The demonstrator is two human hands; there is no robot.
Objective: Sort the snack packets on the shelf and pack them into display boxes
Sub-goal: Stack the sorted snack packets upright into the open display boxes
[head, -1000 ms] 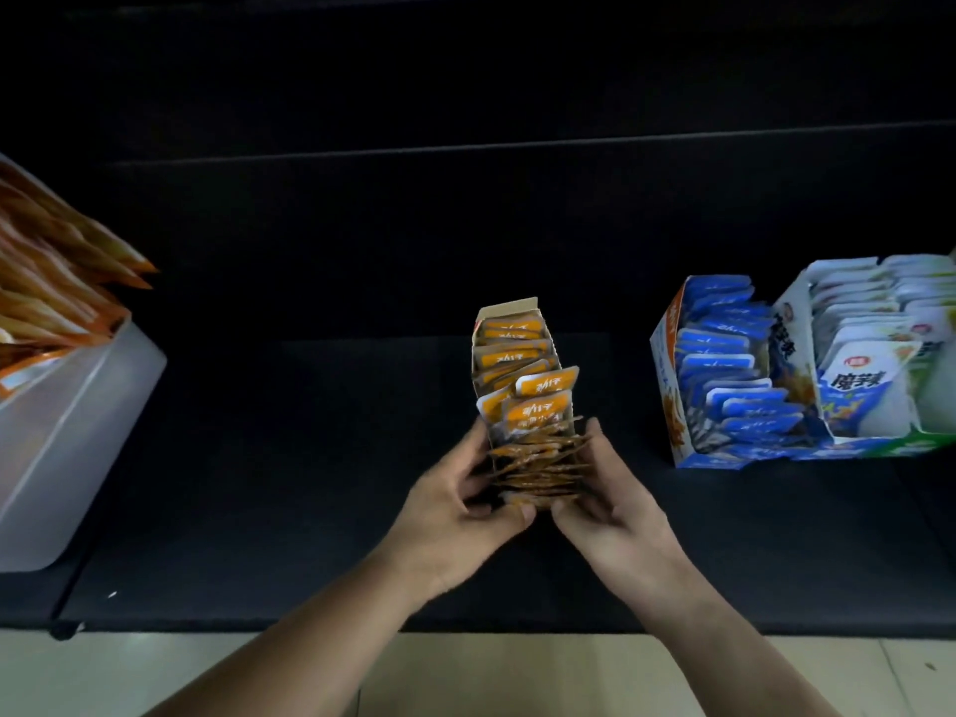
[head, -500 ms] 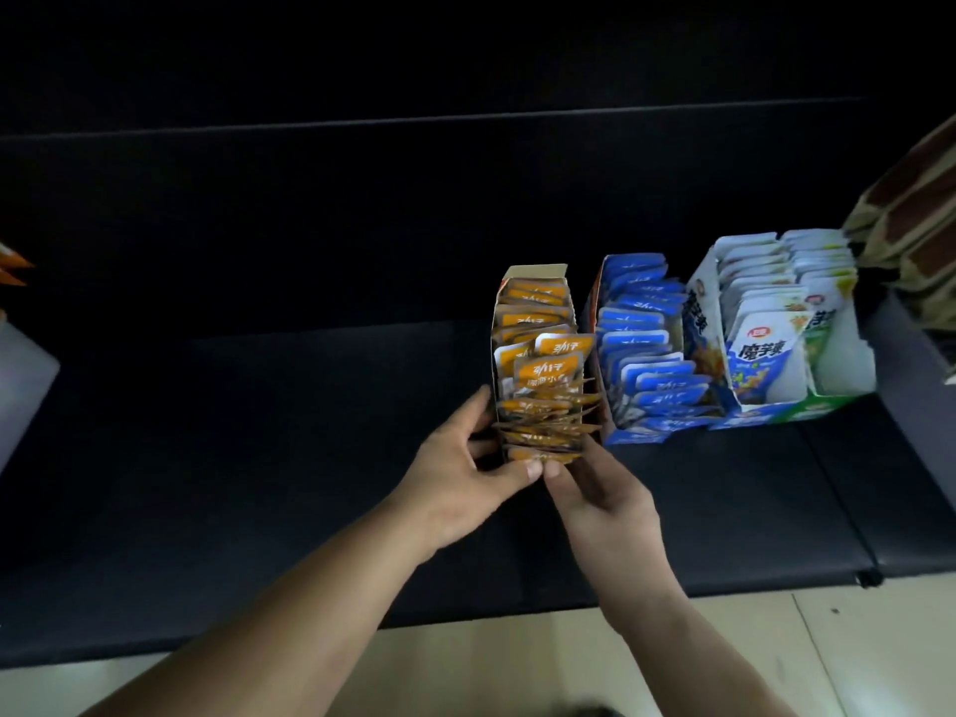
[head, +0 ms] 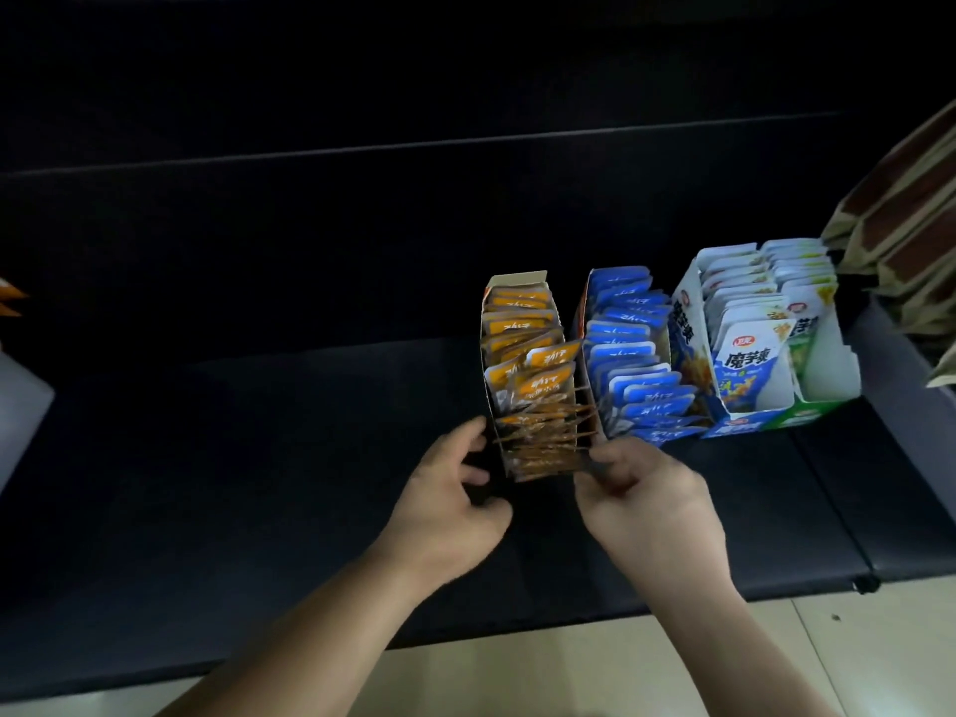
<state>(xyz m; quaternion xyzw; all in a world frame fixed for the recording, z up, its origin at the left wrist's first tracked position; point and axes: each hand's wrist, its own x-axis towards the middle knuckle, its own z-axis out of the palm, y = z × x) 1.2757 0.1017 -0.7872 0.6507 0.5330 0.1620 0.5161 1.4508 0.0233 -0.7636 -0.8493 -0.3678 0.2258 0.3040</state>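
An orange display box [head: 519, 282] full of orange snack packets [head: 533, 375] stands on the black shelf [head: 258, 458], right beside a blue box of blue packets [head: 633, 354]. Further right stands a white, blue and green box [head: 827, 364] holding white packets [head: 747, 354]. My left hand [head: 450, 504] hovers at the orange box's front left corner with loosely curled fingers, the index fingertip near the box's side. My right hand [head: 644, 496] curls its fingers on the orange box's front right corner.
Brown packets [head: 910, 219] are stacked at the far right above a grey ledge. A translucent bin [head: 18, 411] and orange packet tips [head: 8, 297] show at the left edge. A beige tiled floor [head: 569, 670] lies below the shelf's front edge.
The orange box has moved right and now stands against the blue box. My left hand has loosened and pulled slightly back from it; my right hand stays at the front right corner.
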